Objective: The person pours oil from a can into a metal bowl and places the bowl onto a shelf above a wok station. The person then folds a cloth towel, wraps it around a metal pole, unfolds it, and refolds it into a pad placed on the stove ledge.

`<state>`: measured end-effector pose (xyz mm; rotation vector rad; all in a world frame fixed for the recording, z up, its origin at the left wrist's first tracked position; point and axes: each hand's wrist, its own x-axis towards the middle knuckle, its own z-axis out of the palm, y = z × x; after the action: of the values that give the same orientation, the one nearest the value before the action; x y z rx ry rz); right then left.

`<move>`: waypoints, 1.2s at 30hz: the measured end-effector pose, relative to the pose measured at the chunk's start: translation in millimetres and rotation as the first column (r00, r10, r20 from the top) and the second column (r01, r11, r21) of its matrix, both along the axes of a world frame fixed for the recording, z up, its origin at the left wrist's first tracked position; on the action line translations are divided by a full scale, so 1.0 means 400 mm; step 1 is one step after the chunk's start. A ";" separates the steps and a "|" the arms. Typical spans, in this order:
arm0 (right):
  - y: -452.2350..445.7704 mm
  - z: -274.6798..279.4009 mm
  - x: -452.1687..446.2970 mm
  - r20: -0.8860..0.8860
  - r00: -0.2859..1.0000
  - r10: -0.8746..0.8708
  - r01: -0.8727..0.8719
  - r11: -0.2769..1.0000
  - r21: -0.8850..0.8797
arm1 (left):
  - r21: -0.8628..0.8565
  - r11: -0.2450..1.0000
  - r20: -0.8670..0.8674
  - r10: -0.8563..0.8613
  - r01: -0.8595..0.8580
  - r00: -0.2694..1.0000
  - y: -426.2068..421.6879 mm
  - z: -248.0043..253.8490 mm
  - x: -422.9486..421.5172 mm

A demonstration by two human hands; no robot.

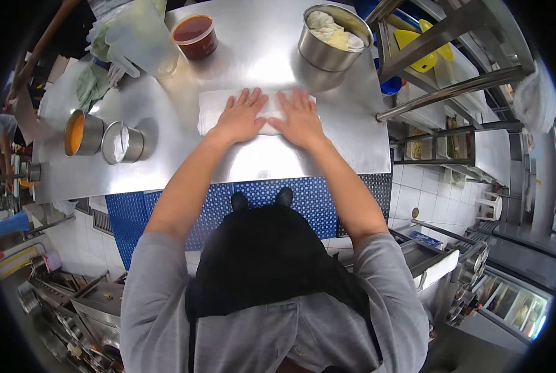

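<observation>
A folded white cloth (211,110) lies flat on the steel table (253,62) in front of me. My left hand (243,117) presses on its left half, fingers stretched out. On the right half rests my right hand (298,118), also flat with its fingers spread. The two thumbs point toward each other near the middle of the cloth. Whether anything lies under or inside the cloth is hidden.
Behind the cloth stand a tub of red sauce (194,36) and a steel pot (334,38) holding whitish cloth-like contents. To the left are a pot with orange contents (83,133), another steel pot (123,143) and a translucent pitcher (142,38). A metal rack (452,93) borders the right side.
</observation>
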<state>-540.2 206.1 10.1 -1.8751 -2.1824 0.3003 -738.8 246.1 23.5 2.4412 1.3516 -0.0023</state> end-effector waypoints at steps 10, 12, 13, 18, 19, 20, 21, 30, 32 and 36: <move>-0.143 -0.054 0.060 0.043 0.998 -0.048 0.040 0.982 0.184 | 0.127 0.975 0.079 -0.193 0.182 0.978 -0.020 -0.056 0.162; -0.141 -0.038 0.061 0.062 0.997 -0.040 0.031 0.989 0.143 | 0.113 0.980 0.047 -0.172 0.166 0.984 -0.009 -0.035 0.175; -0.133 -0.025 0.060 0.086 0.996 -0.037 0.027 0.992 0.122 | 0.102 0.978 0.043 -0.190 0.184 0.981 0.006 -0.022 0.184; -0.175 -0.059 0.038 0.090 0.995 0.033 -0.050 0.981 0.189 | 0.056 0.975 0.066 -0.217 0.213 0.974 0.021 -0.023 0.202; -0.172 -0.050 0.040 0.100 0.994 0.044 -0.064 0.977 0.202 | 0.050 0.975 0.045 -0.220 0.218 0.974 0.034 -0.011 0.200; -0.164 -0.040 0.042 0.107 0.993 0.055 -0.071 0.986 0.153 | 0.037 0.974 0.027 -0.226 0.225 0.974 0.033 0.001 0.201; -0.161 -0.029 0.049 0.116 0.991 0.063 -0.075 0.992 0.098 | 0.017 0.972 0.013 -0.235 0.235 0.972 0.026 0.010 0.202; -0.020 -0.053 0.028 0.042 0.999 -0.026 0.021 0.994 0.112 | 0.321 0.919 -0.049 0.259 -0.230 0.965 -0.049 -0.057 -0.132; -0.040 -0.032 0.034 0.191 0.981 -0.003 -0.009 0.998 0.066 | 0.312 0.929 -0.061 0.228 -0.198 0.972 -0.050 -0.057 -0.159; -0.018 -0.046 0.056 0.096 0.995 0.009 -0.016 0.998 0.068 | 0.218 0.951 -0.059 0.238 -0.220 0.969 -0.036 -0.049 -0.175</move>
<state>-517.6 198.9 -8.4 -1.8754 -2.2368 0.1379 -809.0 231.8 3.8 2.4585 1.7484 0.1009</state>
